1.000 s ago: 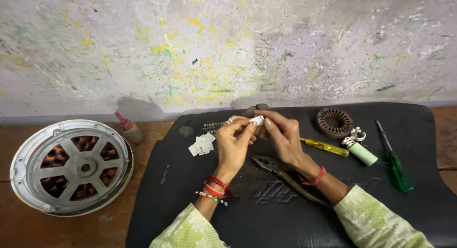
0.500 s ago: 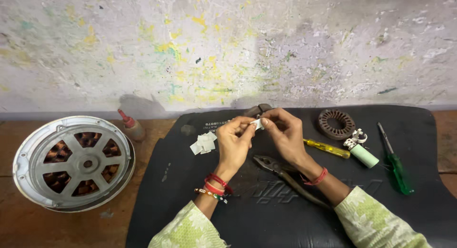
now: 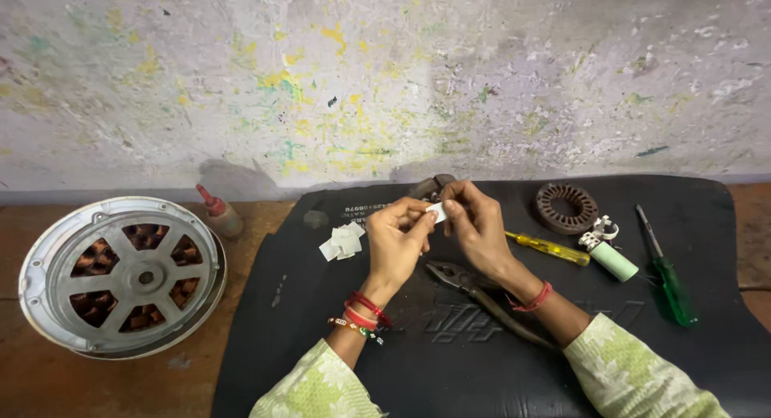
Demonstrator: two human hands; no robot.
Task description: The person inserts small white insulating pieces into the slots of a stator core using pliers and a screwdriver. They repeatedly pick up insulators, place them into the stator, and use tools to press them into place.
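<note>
My left hand [image 3: 398, 240] and my right hand [image 3: 475, 227] meet above a black rubber mat [image 3: 321, 322], pinching a small white paper piece [image 3: 436, 213] between their fingertips. A dark metal part [image 3: 430, 185] lies just behind my hands, partly hidden by them. A little pile of white paper pieces [image 3: 341, 241] lies on the mat left of my left hand. Pliers [image 3: 482, 297] lie under my right wrist.
A round fan motor housing with copper windings [image 3: 122, 273] rests on the wooden bench at left, with a small red-capped bottle [image 3: 218, 212] behind it. On the mat's right lie a yellow screwdriver [image 3: 550, 248], a stator ring [image 3: 567, 207], a pale green cylinder [image 3: 612, 259] and a green screwdriver [image 3: 668, 273].
My hands stay together on the small paper piece with only slight finger movement. The view has shifted a little.
</note>
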